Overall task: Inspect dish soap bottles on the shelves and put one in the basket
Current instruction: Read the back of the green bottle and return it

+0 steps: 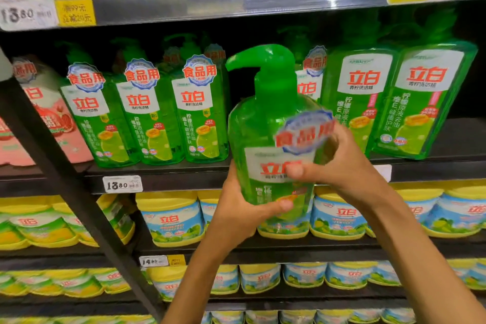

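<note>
A green pump-top dish soap bottle is held upright in front of the middle shelf, its pump spout pointing left. My left hand grips its lower left side, thumb across the front. My right hand grips its right side, thumb lying over the white label. A round blue and red tag hangs at the bottle's shoulder. No basket is in view.
More green soap bottles stand in rows on the middle shelf, with larger ones at the right and pink packs at the left. Yellow-lidded tubs fill the lower shelves. A dark shelf upright slants across the left.
</note>
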